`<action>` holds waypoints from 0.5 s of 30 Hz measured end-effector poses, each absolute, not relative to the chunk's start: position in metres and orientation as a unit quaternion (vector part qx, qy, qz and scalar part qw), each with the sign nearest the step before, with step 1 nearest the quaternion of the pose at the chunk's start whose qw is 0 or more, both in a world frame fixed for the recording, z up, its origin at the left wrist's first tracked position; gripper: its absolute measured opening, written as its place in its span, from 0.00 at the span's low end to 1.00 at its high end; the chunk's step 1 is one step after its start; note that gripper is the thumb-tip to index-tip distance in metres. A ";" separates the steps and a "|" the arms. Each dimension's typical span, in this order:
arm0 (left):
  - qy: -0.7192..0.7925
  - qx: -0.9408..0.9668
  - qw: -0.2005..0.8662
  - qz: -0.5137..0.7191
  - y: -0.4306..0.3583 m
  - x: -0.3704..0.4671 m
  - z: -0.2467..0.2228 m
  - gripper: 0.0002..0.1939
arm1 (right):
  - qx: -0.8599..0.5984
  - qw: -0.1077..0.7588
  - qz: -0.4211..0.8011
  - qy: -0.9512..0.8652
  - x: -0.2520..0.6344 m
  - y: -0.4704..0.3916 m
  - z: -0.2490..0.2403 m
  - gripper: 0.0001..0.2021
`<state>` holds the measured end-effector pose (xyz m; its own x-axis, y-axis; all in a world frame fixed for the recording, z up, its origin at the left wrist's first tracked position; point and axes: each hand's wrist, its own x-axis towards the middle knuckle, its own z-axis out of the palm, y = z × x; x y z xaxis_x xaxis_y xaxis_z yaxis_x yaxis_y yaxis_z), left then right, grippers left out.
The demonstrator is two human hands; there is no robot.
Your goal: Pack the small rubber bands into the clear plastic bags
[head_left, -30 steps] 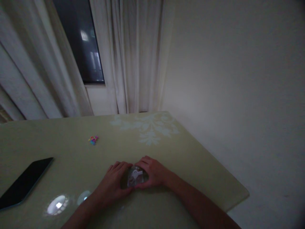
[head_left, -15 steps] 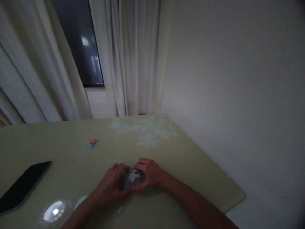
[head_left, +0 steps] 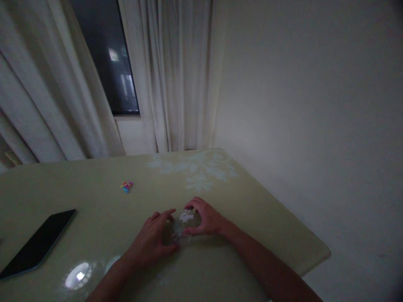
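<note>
1. In my head view, a clear container [head_left: 180,228] sits low over the table [head_left: 252,218]; I can't tell whether the white shape [head_left: 186,216] is inside.
2. My left hand [head_left: 153,237] cups its left side; my right hand [head_left: 208,217] pinches its right.
3. Beyond it, leftward: colourful pieces [head_left: 126,186], loose.
4. Far left: a dark tablet [head_left: 39,243].

We see a muted yellow-green counter [head_left: 258,218] with a pale, whitish floral scroll [head_left: 200,167] across its far corner. Our small cluster [head_left: 126,187] mixes pink, yellow and blue, and our flat slab [head_left: 40,243] is black with a dull bluish edge. We make out white on the see-through item [head_left: 187,216]. Our curtains [head_left: 178,84] are plain greyish cream, our wall [head_left: 299,105] a plain grey-beige, our window [head_left: 103,58] near-black with whitish lights.
</note>
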<state>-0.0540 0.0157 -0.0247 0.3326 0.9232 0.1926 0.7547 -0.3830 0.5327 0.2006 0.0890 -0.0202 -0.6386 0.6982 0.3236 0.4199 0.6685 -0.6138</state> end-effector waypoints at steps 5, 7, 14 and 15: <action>0.526 0.810 0.154 0.207 0.018 -0.055 -0.022 0.33 | -0.552 0.247 0.110 -0.789 0.240 0.117 -0.022 0.28; 0.537 0.803 0.149 0.212 0.018 -0.054 -0.024 0.30 | -0.584 0.221 0.101 -0.774 0.250 0.124 -0.024 0.27; 0.592 0.721 0.164 0.321 0.024 -0.055 -0.034 0.30 | -0.481 0.355 0.386 -0.703 0.198 0.102 -0.023 0.29; 0.592 0.714 0.158 0.340 0.025 -0.057 -0.035 0.30 | -0.463 0.338 0.438 -0.693 0.184 0.095 -0.023 0.31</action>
